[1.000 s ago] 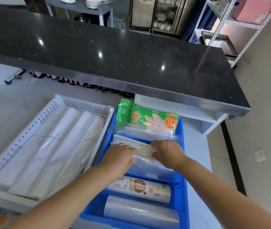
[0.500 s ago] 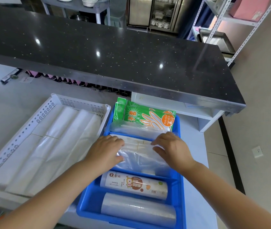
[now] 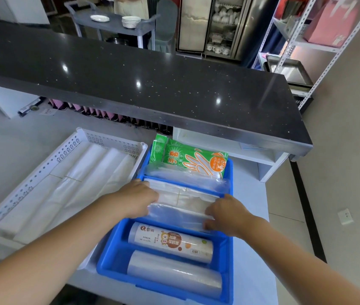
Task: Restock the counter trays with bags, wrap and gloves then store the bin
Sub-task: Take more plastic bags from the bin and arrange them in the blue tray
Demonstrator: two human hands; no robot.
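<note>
My left fingers [image 3: 150, 194] curl down over the left end of the stack of clear plastic bags [image 3: 181, 198], and my right fingers [image 3: 208, 212] curl round its right end. Both the left hand [image 3: 138, 200] and the right hand [image 3: 225, 216] grip it.

The stack lies across the second compartment of the blue bin [image 3: 229, 252], its ends close to the side walls, so there is little slack at either end. Just left of the bin, a white perforated tray [image 3: 69, 148] touches or nearly touches its wall. A strip of white counter [image 3: 250, 194] lies open on the right. The black speckled countertop [image 3: 130, 69] overhangs the far side.

The bags are thin, glossy film, folded flat and creased. In the far compartment a green glove packet [image 3: 193, 160] leans upright. Nearer me lie a printed cling wrap roll [image 3: 170, 241] and a plain clear roll [image 3: 174, 275], both smooth cylinders, each in its own slot. Long white folded bags [image 3: 82, 177] fill the perforated tray.

Half a second ago my hands sat close together at the middle of the stack. Now they are apart at its ends, and the stack lies flatter.
</note>
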